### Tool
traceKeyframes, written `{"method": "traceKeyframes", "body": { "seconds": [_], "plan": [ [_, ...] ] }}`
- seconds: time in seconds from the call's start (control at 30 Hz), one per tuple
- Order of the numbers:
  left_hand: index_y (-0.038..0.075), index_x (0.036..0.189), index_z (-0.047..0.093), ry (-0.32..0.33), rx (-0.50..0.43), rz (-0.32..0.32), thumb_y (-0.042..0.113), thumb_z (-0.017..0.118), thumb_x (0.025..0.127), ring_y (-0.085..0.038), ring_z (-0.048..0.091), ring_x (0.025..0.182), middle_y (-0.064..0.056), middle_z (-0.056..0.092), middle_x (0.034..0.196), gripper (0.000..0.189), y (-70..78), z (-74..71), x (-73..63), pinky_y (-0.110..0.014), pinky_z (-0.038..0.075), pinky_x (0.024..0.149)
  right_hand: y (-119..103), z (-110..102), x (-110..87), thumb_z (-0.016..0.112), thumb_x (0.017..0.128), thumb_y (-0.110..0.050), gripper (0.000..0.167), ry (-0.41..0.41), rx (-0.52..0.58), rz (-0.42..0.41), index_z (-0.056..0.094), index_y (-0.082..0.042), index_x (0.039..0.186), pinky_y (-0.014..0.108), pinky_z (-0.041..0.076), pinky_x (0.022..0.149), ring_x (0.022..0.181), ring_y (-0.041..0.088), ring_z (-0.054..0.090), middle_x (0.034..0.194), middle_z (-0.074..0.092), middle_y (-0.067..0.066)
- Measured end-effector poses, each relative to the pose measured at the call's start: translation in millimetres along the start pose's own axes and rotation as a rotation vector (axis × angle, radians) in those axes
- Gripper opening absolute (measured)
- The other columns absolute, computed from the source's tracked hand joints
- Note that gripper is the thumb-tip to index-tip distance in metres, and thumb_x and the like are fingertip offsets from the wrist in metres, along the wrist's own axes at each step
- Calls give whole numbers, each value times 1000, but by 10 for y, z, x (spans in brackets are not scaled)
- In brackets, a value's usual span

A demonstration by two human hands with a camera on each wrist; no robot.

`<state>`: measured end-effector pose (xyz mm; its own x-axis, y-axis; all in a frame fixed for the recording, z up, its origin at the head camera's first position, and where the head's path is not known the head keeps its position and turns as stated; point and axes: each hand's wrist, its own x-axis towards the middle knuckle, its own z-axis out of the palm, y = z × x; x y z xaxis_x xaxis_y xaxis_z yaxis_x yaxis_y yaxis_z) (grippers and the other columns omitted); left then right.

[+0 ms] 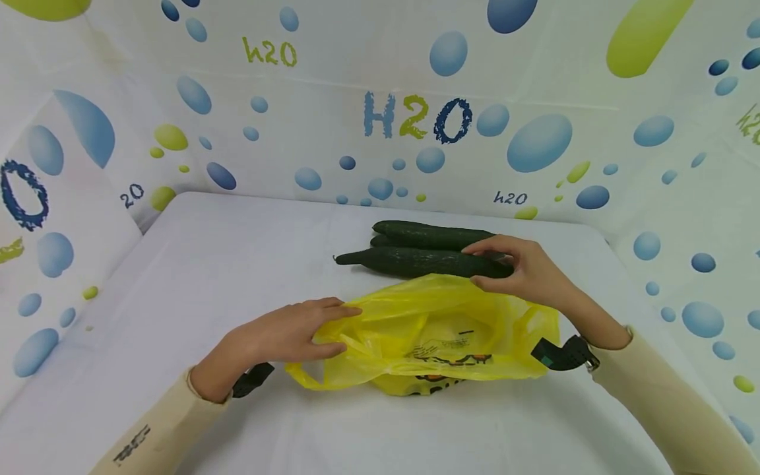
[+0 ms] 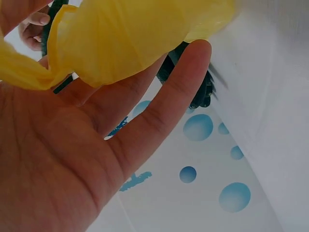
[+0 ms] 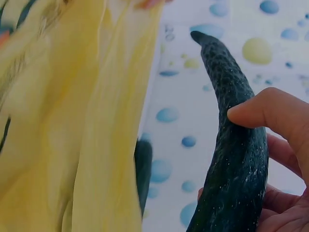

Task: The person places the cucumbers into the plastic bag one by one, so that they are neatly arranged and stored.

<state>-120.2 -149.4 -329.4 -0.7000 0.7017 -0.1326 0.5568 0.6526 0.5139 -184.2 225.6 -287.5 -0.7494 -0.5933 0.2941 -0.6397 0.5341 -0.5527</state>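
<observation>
In the head view, a yellow plastic bag (image 1: 404,316) lies mouth open on the white table. My left hand (image 1: 297,328) is at its left edge, fingers extended; in the left wrist view, yellow plastic (image 2: 140,43) drapes over those fingers. My right hand (image 1: 512,267) grips the right end of the nearest dark green cucumber (image 1: 410,262), just behind the bag's far rim. The right wrist view shows my thumb across this cucumber (image 3: 231,145) and my fingers behind it. More cucumbers (image 1: 436,234) lie close behind the held one, partly hidden.
The white tablecloth (image 1: 237,264) spreads around the bag. A backdrop (image 1: 332,145) with blue and green bubbles and "H2O" lettering rises behind and beside the table. Dark straps (image 1: 561,354) sit at my wrists, by the beige sleeves.
</observation>
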Motion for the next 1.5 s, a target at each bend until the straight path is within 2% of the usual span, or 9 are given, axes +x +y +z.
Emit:
{"method": "traceKeyframes", "body": {
  "seconds": [0.23,0.3,0.37,0.47,0.6,0.77,0.93,1.17,1.5],
  "plan": [
    [7,144,48,-3,1,3,31,62,96,-24,63,108,-15,49,143,55,-21,24,14,-47,48,96,-175,93,-85,78,74,4,46,-10,83,-153,68,-9,117,22,52,80,99,9,59,112,67,2],
    [8,145,47,-10,-9,-9,31,62,96,-14,65,77,-10,66,117,56,-29,25,9,-38,54,83,-204,117,-99,78,74,5,46,-27,119,-175,68,-9,116,19,51,81,98,10,59,111,67,1],
    [10,145,47,-11,-9,-16,32,61,96,-8,50,50,-1,67,80,56,-34,24,-7,-30,52,65,-228,142,-120,77,74,5,45,-45,154,-186,68,-8,116,19,51,83,97,10,59,111,67,2],
    [11,142,51,28,23,0,34,62,95,-12,57,60,0,66,79,54,-35,29,-27,-31,52,67,-247,180,-162,77,74,7,45,-60,201,-198,67,-6,116,20,51,87,97,11,58,110,67,3],
    [11,137,56,73,21,-27,36,65,93,-30,58,116,-13,52,141,51,-31,29,-44,-48,47,98,-233,228,-210,75,73,11,46,-66,266,-219,67,-5,115,21,51,86,98,12,59,111,66,4],
    [13,137,57,49,-53,-92,36,65,93,-37,51,126,-18,46,145,51,-33,17,-43,-55,41,102,-160,322,-250,74,74,14,45,-86,359,-187,67,-5,114,23,53,85,99,13,59,112,64,3],
    [12,143,51,40,-112,-122,38,65,93,-27,63,107,-18,40,150,58,-28,20,-59,-53,43,100,-78,424,-289,73,74,14,44,-98,395,-149,67,-5,114,23,52,86,99,14,58,113,64,4],
    [11,147,44,66,15,91,27,66,94,-33,57,119,-16,45,146,60,-77,48,-14,-53,46,96,15,553,-317,75,76,10,42,-136,402,-125,66,-6,113,22,51,87,98,14,58,111,63,7],
    [10,142,51,41,75,3,28,67,92,-25,62,110,-10,53,139,55,-34,39,22,-48,49,94,108,529,-401,75,77,9,40,-128,347,-85,66,-6,112,20,49,89,99,13,57,109,63,6]
  ]
}}
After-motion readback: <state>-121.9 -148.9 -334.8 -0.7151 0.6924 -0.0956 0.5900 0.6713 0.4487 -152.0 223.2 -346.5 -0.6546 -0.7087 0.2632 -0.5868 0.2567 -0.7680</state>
